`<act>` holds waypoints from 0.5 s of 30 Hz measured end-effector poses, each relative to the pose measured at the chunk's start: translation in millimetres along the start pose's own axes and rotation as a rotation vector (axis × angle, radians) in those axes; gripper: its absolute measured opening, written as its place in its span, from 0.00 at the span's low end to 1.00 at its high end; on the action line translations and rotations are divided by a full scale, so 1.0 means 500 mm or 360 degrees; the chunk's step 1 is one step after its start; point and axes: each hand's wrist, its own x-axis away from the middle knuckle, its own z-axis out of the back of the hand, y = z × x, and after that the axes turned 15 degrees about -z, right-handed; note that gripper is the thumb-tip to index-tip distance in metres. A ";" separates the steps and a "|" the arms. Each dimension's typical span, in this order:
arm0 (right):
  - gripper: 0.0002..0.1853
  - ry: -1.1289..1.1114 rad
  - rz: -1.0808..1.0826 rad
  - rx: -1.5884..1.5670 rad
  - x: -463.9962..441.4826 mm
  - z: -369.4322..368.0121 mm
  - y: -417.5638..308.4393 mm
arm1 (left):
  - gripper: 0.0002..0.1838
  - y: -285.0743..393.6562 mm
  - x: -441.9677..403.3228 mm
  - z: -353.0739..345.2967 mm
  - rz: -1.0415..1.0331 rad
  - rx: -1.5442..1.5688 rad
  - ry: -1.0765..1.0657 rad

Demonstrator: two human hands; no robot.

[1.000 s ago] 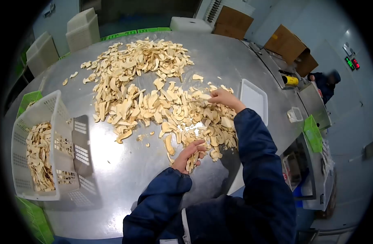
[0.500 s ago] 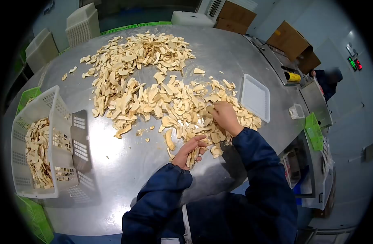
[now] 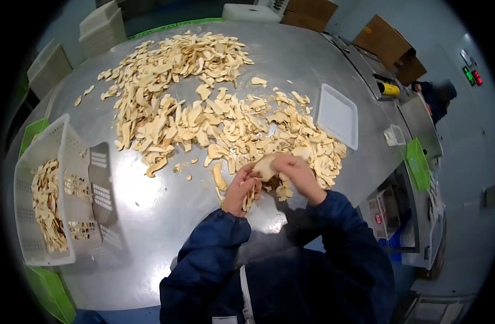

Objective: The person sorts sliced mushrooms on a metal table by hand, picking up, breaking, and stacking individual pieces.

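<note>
My left hand (image 3: 238, 191) is curled, palm inward, around several pale mushroom slices, whose ends show below the fingers. Pinched in my right hand (image 3: 300, 174) is one large, flat mushroom slice (image 3: 265, 167), held up beside my left fingertips. Both hands are close together at the near edge of a wide, spread-out pile of cream-coloured mushroom slices (image 3: 191, 116). A few loose slices lie just left of my left hand, among them a curved one (image 3: 219, 175). The fingertips of my right hand are partly blurred.
The pile covers much of a metal table (image 3: 150, 227). At left stands a white perforated basket (image 3: 69, 162) with slices inside. A shallow white tray (image 3: 338, 120) lies right of the pile. Green crates (image 3: 417, 164) and cardboard boxes (image 3: 385, 48) stand around. Another person (image 3: 436, 100) is at far right.
My right hand has come out of the pile, toward me and closer to my left hand, with a large mushroom slice in it. My left hand has risen slightly, still holding slices.
</note>
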 end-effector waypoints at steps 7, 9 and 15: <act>0.10 0.0216 0.0141 0.0484 0.059 -0.034 -0.015 | 0.18 -0.009 0.008 0.002 0.0024 -0.0416 0.0039; 0.11 0.0235 0.0207 0.0544 0.061 -0.020 -0.019 | 0.16 -0.009 0.009 0.001 0.0069 -0.0560 -0.0061; 0.08 0.0153 0.0255 0.0895 0.064 0.003 -0.017 | 0.14 -0.005 0.017 -0.014 0.0072 -0.0822 -0.0208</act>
